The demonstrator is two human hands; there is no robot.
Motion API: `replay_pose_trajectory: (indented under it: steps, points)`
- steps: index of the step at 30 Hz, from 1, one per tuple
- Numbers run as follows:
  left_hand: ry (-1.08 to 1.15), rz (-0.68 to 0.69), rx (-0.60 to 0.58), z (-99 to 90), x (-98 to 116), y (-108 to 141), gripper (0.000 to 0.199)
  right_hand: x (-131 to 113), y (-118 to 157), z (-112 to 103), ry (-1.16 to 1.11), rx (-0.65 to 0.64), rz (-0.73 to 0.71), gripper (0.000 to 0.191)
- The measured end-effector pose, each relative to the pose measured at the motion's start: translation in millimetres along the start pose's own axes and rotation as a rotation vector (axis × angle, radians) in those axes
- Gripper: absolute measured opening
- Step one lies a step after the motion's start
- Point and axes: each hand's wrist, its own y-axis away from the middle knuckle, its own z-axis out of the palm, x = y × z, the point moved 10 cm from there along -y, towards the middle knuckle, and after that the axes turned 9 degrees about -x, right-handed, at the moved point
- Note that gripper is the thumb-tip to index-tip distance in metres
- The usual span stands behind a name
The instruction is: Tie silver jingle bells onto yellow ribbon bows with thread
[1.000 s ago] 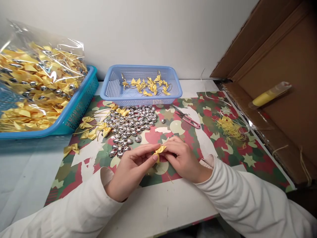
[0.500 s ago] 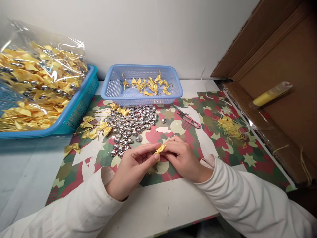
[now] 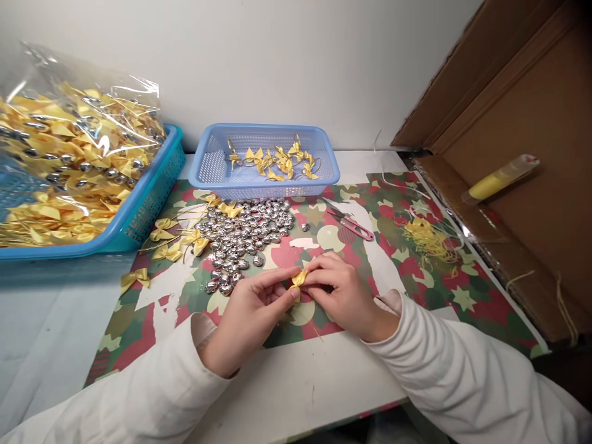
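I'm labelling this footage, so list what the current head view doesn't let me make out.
All in the head view:
Yellow bow: partly covered by fingers of the left hand and right hand; its underside is hidden.
Left basket: cut off by the picture's left edge.
Clear bag: glare and overlap hide some contents.
Yellow thread pile: strands too fine and tangled to count.

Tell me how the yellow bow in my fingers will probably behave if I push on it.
The bow would probably bend easily, since it looks like thin ribbon. Its satiny shine suggests it could slip. Being so small, it's likely light.
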Motion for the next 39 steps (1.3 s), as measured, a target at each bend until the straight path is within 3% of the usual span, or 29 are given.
replay_pose_trajectory:
  steps: [3,8,12,17,21,24,28,33,39]
  points:
    - [-0.065,0.009,0.003,-0.4,0,-1,0.052,0,0,-4,0.019,0.013,0.0,0.025]
    - [-0.153,0.032,0.023,-1.6,2,-1,0.047,-16,0,-30,0.052,0.162,-0.07,0.017]
    - [-0.122,0.086,0.025,-0.2,8,-1,0.043,-23,-3,-18,0.151,0.028,-0.12,0.011]
    - [0.025,0.144,-0.07,7.1,9,-2,0.042,-19,-5,-1,0.224,-0.091,-0.118,0.012]
    - [0.008,0.229,-0.128,11.4,18,-1,0.035,-21,-5,2,0.288,-0.115,-0.103,0.013]
    - [0.025,0.22,-0.134,11.0,19,-1,0.037,-24,-4,0,0.293,-0.106,-0.12,0.011]
    - [-0.002,0.233,-0.136,9.1,25,1,0.033,-30,-2,-6,0.207,-0.034,-0.171,0.014]
    - [-0.125,0.217,-0.117,4.1,33,3,0.035,-30,-2,-17,-0.069,0.067,-0.195,0.014]
    - [-0.244,0.208,-0.178,8.3,38,2,0.034,-27,-4,-12,-0.273,0.034,-0.199,0.015]
